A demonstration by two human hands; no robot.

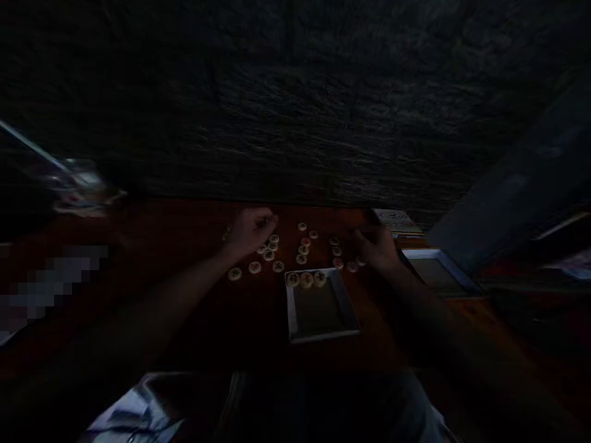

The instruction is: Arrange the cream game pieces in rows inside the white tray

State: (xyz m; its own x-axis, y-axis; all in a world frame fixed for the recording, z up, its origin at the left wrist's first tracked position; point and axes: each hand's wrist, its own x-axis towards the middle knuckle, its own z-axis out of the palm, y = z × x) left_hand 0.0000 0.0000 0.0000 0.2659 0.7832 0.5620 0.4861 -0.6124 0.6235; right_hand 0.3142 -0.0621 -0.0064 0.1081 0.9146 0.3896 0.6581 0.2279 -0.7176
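Note:
Round wooden Chinese chess pieces (255, 267) with red or dark characters lie scattered over the reddish-brown table. My left hand (249, 232) hovers above the left cluster, its fingers curled together; whatever they hold is too dark to make out. On the right, my right hand (379, 247) is bent over the table beside a few pieces (337, 263), fingers drawn in and their tips lost in shadow. Between my forearms sits a shallow open box (290, 317) with a pale rim. Three pieces (306, 280) stand in a row along its far edge.
A second shallow tray or lid (431, 253) lies right of my right hand, with a printed booklet or box (396, 220) behind it. A rough stone wall (295, 123) closes off the back. Blurred clutter (85, 184) stands at far left. The scene is very dark.

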